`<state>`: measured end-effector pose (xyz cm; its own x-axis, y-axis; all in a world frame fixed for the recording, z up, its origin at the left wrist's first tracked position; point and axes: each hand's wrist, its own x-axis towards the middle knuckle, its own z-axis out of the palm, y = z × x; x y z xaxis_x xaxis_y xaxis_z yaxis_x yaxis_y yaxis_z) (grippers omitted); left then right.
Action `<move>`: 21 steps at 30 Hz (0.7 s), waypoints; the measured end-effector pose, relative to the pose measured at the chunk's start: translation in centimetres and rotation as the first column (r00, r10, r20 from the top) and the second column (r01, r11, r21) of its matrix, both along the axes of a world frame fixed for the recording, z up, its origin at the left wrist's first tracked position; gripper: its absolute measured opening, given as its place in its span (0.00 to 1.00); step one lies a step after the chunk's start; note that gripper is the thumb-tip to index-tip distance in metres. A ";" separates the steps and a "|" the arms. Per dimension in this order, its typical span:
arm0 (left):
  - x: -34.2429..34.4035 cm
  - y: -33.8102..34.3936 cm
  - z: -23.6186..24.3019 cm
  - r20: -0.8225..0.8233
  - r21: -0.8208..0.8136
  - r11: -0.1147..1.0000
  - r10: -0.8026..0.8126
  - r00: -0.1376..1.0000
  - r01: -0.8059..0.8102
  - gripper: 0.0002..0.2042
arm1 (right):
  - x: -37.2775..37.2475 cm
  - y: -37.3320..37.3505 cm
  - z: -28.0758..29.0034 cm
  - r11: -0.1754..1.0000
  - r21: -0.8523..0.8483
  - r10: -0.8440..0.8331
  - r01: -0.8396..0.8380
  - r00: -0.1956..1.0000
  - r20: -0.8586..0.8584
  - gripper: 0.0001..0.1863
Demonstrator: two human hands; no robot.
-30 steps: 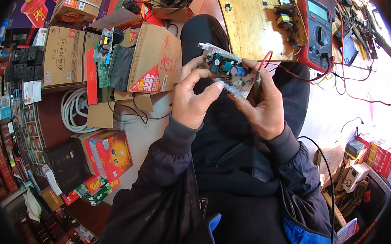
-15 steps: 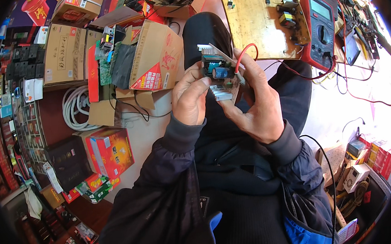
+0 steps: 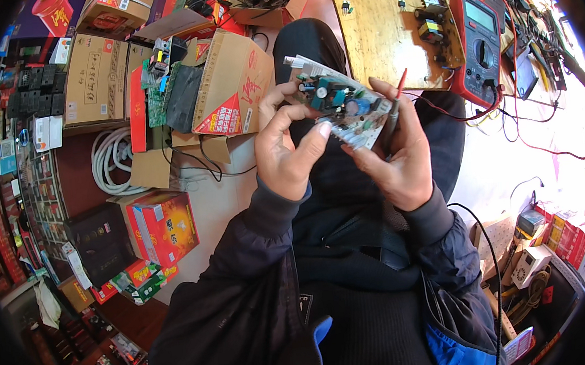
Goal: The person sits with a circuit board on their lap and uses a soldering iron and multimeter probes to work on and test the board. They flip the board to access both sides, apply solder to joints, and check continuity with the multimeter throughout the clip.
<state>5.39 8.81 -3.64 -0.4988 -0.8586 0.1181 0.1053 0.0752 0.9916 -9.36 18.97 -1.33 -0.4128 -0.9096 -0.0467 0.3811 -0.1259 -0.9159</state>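
Two hands meet at twelve o'clock from our lap, both on one small green circuit board with capacitors and a pale heat sink (image 3: 341, 108), held up over our dark-trousered knee.

Left hand (image 3: 287, 152): fingers curled about halfway closed. Thumb stretched across to one o'clock, its tip pressed on the board's near edge. Fingertips wrap the far edge at eleven o'clock. Board pinched between thumb and fingers.

Right hand (image 3: 399, 155): fingers bent and closed around the board's right end, thumb lying under the near corner. Same hand also grips a slim red-tipped meter probe (image 3: 395, 104) between the fingers, tip pointing to twelve o'clock, just past the board's right edge. Whether the tip touches the board, we cannot tell.

Board sits tilted, component side up toward us, long axis running from ten to four o'clock.

Surroundings: at one o'clock from the hands, a red handheld multimeter with a grey screen (image 3: 476, 44) lies on the yellow wooden bench top (image 3: 370, 34), red lead trailing down toward our right hand. At ten o'clock, an open brown cardboard box with a red corner label (image 3: 231, 85). At eight o'clock, a red and orange printed carton (image 3: 163, 225) on the floor. White coiled cable (image 3: 108, 161) at nine o'clock.
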 end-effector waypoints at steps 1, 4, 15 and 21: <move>0.2 0.0 0.5 0.079 -0.102 0.995 0.009 0.997 0.000 0.11 | -0.4 0.2 0.3 0.999 0.036 0.013 -0.015 0.998 0.063 0.41; 0.4 -0.1 1.7 0.123 -0.232 0.973 0.050 0.991 -0.020 0.14 | -1.5 0.4 0.6 0.999 0.043 0.009 -0.017 0.984 0.180 0.42; 1.7 -3.5 3.0 -0.357 0.517 0.756 -0.234 0.904 0.400 0.29 | -4.3 1.8 0.7 0.986 0.041 0.151 -0.163 0.968 0.201 0.45; 1.5 -2.5 1.9 -0.295 0.582 0.687 -0.320 0.901 0.434 0.29 | -4.5 1.7 0.9 0.962 0.048 0.252 -0.267 0.945 0.210 0.43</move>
<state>6.85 6.33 -1.72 -0.8203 -0.5078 -0.2632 0.1439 -0.6286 0.7643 -13.82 20.67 -0.41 -0.1379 -0.9747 -0.1757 0.5677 0.0676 -0.8205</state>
